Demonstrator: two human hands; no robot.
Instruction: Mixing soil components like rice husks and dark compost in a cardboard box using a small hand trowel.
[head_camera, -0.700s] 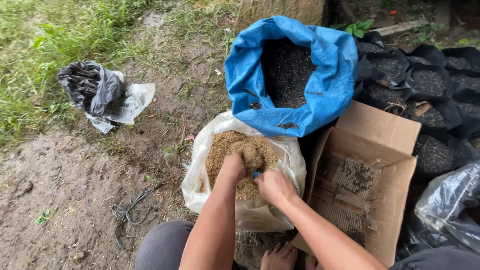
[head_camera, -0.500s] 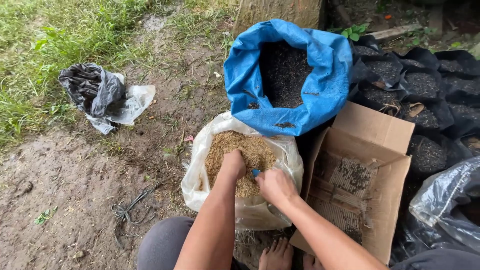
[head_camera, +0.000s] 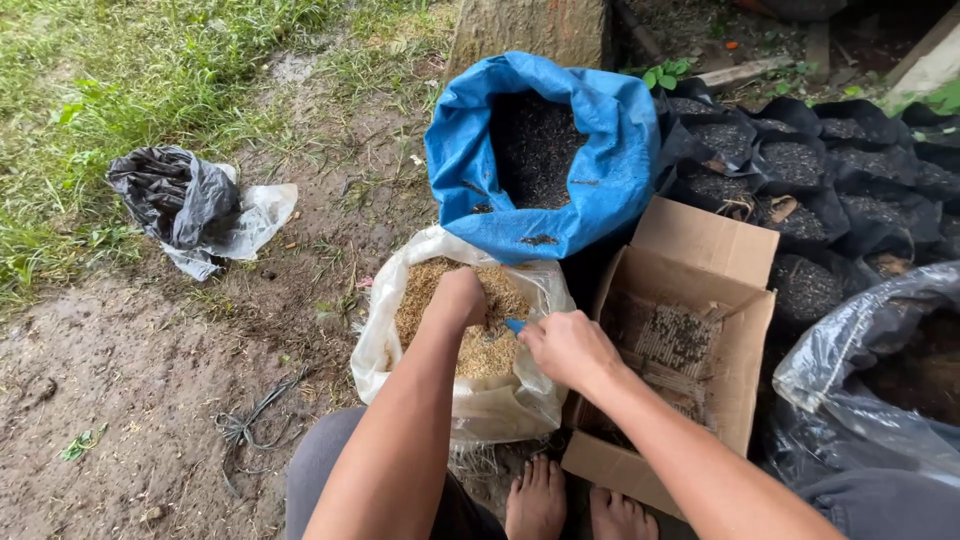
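Observation:
A clear plastic bag full of tan husks stands open on the ground in front of me. My left hand is pushed down into the husks, fingers buried. My right hand hovers at the bag's right rim, closed around a small blue object of which only a tip shows. Behind the husk bag stands an open blue sack holding dark soil.
An open cardboard box with soil crumbs lies at the right. Several small black grow bags of soil stand behind it. A large clear bag sits far right. Crumpled black and clear plastic lies on the dirt left. My bare feet are below.
The view has tilted slightly. My left hand stays in the husks. My right hand has drawn a little to the right of the bag's rim.

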